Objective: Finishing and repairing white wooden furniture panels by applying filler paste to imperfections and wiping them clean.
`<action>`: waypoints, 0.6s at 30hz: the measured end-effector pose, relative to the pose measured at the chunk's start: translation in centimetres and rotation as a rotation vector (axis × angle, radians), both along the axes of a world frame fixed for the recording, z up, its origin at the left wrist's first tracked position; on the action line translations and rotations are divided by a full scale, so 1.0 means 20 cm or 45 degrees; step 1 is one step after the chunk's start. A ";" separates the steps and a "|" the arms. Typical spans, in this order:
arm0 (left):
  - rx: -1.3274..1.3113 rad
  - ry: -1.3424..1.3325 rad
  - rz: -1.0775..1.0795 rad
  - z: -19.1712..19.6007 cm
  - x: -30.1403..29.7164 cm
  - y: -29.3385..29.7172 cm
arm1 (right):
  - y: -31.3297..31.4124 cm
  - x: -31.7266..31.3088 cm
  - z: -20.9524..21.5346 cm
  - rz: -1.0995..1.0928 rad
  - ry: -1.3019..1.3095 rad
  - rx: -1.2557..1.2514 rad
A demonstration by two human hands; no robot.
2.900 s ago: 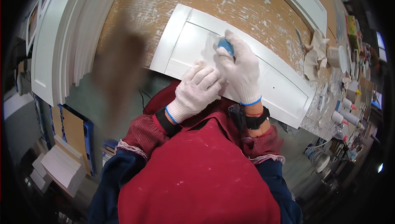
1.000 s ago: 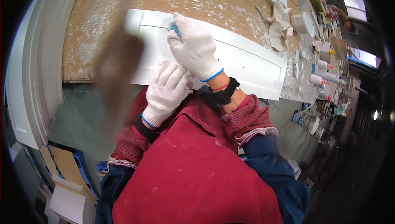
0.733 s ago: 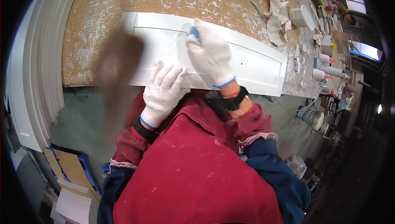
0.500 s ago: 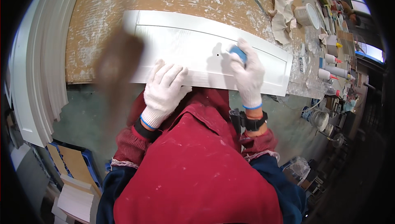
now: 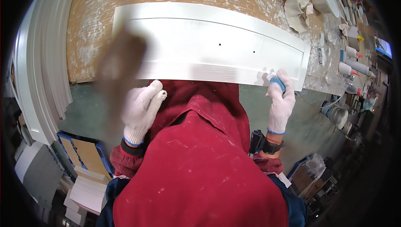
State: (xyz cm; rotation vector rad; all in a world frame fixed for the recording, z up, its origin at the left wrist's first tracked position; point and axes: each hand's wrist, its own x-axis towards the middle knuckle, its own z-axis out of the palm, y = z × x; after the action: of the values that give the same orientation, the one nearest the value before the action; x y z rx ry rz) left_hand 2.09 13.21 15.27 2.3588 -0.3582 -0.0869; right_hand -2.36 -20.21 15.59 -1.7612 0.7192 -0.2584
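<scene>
A white panel [image 5: 184, 39] with a recessed centre and two small dark holes lies on the worktable. My right hand [image 5: 282, 106], in a white knit glove, grips a small blue block [image 5: 277, 84] at the panel's near right edge. In a matching glove, my left hand [image 5: 142, 106] is just off the panel's near edge at the left. Its fingers are stretched out side by side with nothing visible in them. A blurred brown shape [image 5: 123, 56] close to the camera hides the panel's left part and some of the left hand's surroundings.
The worktable [image 5: 90, 39] is smeared with white paint. Long white mouldings [image 5: 46, 60] stand at the left. Crumpled paper [image 5: 297, 6], a white tub [image 5: 325, 2] and glue bottles [image 5: 348, 69] lie at the right. Stacked boards [image 5: 85, 193] are at the lower left.
My left hand has come off the panel, toward me and left. My right hand has moved right and nearer with the blue block, uncovering a second hole. The panel sits higher in view.
</scene>
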 end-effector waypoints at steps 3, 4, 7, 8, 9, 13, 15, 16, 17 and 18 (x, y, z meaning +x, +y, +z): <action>-0.022 0.141 0.080 0.02 0.00 0.00 | -0.05 -0.03 0.00 -0.049 0.013 0.032; -0.048 0.193 0.154 0.03 0.00 -0.01 | -0.07 -0.05 0.00 -0.057 -0.003 0.067; -0.019 0.262 0.156 0.05 0.02 -0.04 | -0.14 -0.11 -0.02 -0.168 0.062 0.144; 0.035 0.390 0.097 0.07 0.03 -0.03 | -0.15 -0.12 -0.03 -0.150 0.020 0.121; 0.033 0.294 0.094 0.07 0.03 -0.06 | -0.17 -0.14 -0.04 -0.174 0.028 0.123; 0.188 0.273 -0.036 0.00 0.03 -0.08 | -0.25 -0.18 -0.09 -0.102 -0.072 0.267; 0.207 0.252 -0.090 -0.02 0.03 -0.10 | -0.27 -0.19 -0.11 -0.011 -0.149 0.296; 0.283 0.394 -0.170 -0.01 0.05 -0.12 | -0.29 -0.20 -0.12 0.018 -0.164 0.335; 0.236 0.372 -0.165 -0.01 0.05 -0.14 | -0.28 -0.20 -0.10 0.007 -0.157 0.343; 0.179 0.347 -0.157 -0.02 0.05 -0.16 | -0.25 -0.17 -0.05 0.045 -0.133 0.308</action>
State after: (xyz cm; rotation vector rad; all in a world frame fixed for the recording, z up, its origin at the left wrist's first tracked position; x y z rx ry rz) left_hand 3.04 10.06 14.89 2.4194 -0.3736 -0.5011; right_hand -5.72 -25.16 14.49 -1.5179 0.6164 -0.2276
